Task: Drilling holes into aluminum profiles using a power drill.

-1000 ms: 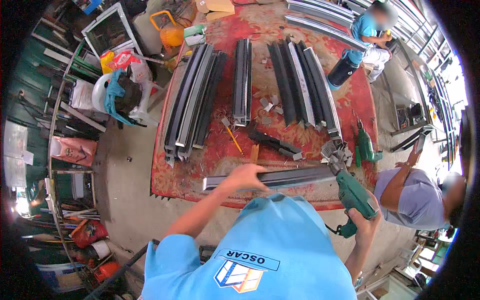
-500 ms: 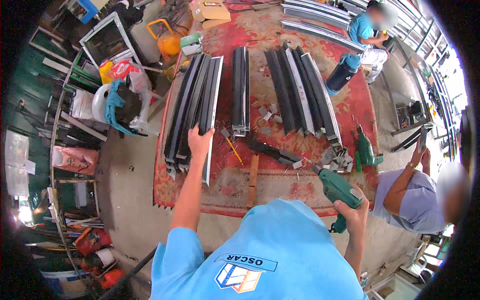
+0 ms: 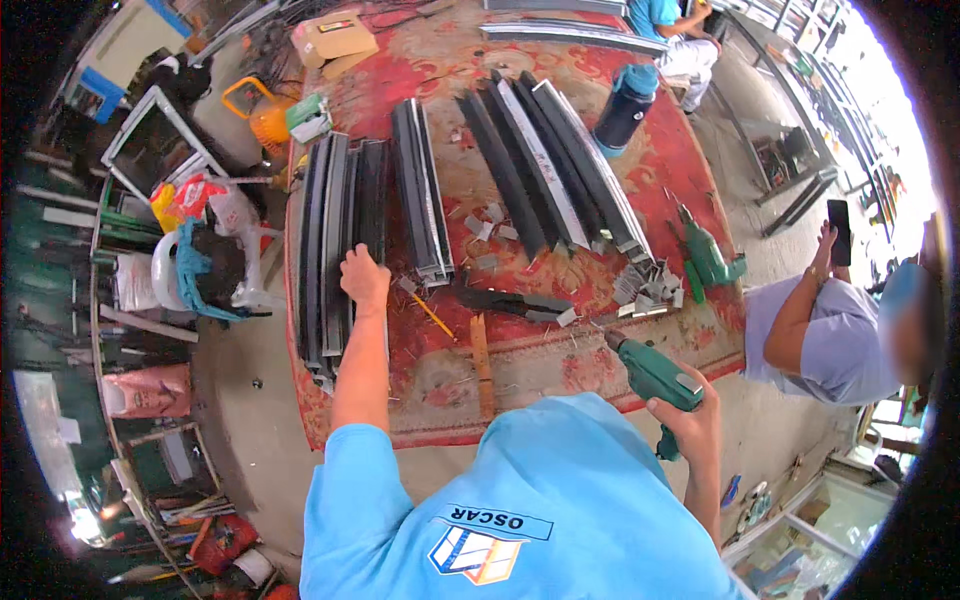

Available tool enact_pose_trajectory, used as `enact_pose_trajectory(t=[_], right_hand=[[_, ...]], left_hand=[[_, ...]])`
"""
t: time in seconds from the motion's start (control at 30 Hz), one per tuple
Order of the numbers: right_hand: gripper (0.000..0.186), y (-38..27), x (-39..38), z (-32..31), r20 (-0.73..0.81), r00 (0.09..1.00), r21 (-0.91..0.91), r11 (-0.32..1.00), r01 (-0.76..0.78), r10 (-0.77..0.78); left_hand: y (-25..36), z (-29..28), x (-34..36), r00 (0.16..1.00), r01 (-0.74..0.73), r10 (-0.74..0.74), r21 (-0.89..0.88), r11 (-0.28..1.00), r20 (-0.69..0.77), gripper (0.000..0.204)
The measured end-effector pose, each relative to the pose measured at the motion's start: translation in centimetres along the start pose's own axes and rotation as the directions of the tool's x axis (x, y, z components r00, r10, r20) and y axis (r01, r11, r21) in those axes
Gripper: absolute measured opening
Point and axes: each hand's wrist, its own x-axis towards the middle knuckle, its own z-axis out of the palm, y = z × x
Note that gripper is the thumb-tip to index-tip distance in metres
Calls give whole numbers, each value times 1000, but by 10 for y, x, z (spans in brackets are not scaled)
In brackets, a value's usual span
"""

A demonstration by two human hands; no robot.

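Left hand [image 3: 365, 275] upon the dark profiles [image 3: 325, 230], right hand [image 3: 692, 420] around a green drill [image 3: 655, 375]

Directions here follow a clock face laid over the view, twelve being the far side. At ten o'clock, the left hand rests with bent fingers on the near half of the profile bundle; whether it really grips one piece, one cannot tell. At four o'clock, the right hand is closed around the drill's handle, and the chuck points toward ten o'clock, above the table [image 3: 540, 365].

Some risks can be judged. If one profile is pulled out too quickly, its neighbours, packed closely side by side, may slide or tip together with it. If the drill swings toward three o'clock, it could scatter the loose metal offcuts [image 3: 650, 288] or push the second drill [image 3: 708, 255]. A long piece, turned carelessly, might knock the bottle [image 3: 625, 110] at one o'clock.

Concerning edges, the bundle lies just beside the table's left edge, at nine o'clock, so little support is available outward. The best open room is at six o'clock, between the black piece [image 3: 510, 300] and the near edge, interrupted by a wooden strip [image 3: 482, 365]. At three o'clock, a co-worker [image 3: 820, 345] is near the table, which limits wide movements.
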Motion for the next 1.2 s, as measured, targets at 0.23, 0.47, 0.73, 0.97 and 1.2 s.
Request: enact_pose_trajectory(t=[0.23,0.47,0.73,0.97,1.2], right_hand=[[63,3,0,1,-64,996,-188,980,-67,56],[64,5,3,1,-71,994,-240,966,-98,83],[65,38,-14,-16,-133,990,-109,992,-67,52],[64,49,-13,-36,-206,973,0,995,-103,100],[66,48,-6,-40,-223,974,16,999,-29,32]], left_hand=[[51,-25,6,983,36,-81,-254,967,-167,36],[210,1,-15,923,-58,310,-712,700,230,51],[281,48,-28,897,55,221,-592,804,383,57],[232,36,-16,688,684,408,-724,-87,600,36],[177,-28,-72,592,742,704,-606,-286,392,52]])
